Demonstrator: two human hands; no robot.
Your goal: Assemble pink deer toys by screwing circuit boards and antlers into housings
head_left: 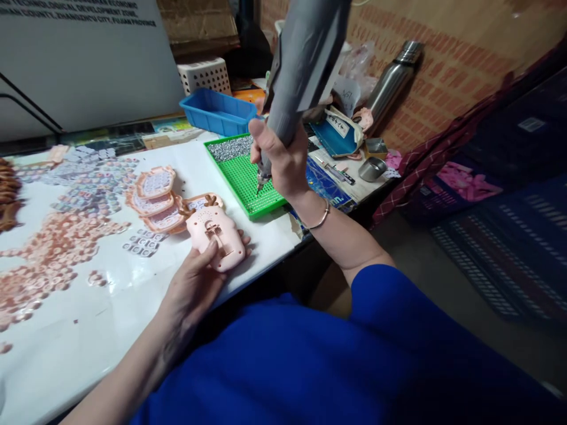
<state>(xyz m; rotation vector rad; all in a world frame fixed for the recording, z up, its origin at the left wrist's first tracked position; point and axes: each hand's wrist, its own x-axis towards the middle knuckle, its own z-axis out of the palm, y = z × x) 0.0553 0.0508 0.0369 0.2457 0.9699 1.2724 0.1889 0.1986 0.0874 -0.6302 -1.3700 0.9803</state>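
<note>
My left hand grips a pink plastic toy shell that lies back side up on the white table, thumb on top and fingers under its right edge. My right hand is closed round a grey electric screwdriver, held upright. Its tip hovers over the green perforated tray, which holds a heap of small silver screws at its far end.
More pink shells are stacked left of the held one. Small pink and grey button parts cover the table's left. A blue bin, a steel flask and a metal cup stand behind. Dark crates sit at right.
</note>
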